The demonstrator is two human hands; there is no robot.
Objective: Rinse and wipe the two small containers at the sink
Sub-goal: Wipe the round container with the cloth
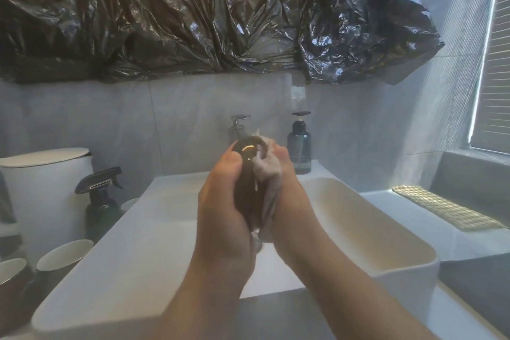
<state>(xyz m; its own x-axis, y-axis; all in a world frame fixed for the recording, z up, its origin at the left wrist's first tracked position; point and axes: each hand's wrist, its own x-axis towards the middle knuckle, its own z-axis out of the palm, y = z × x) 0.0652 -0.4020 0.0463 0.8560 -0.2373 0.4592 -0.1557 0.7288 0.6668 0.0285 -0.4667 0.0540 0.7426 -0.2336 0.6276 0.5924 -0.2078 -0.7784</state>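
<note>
Your left hand (223, 207) grips the dark glossy small container (246, 152) above the white rectangular sink (132, 243); your right hand (289, 201) clutches a grey cloth (268, 170) against it.

A dark, glossy small container (247, 165) is held above the white sink (116, 251), rounded end uppermost (grey cloth (269, 171) against its right side).

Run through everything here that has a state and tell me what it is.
dark container: held over the sink.
left hand: grips the container.
right hand: presses the cloth onto it.
cloth: bunched against the container.
pump bottle: upright.
spray bottle: upright.
bin: lid shut.
</note>
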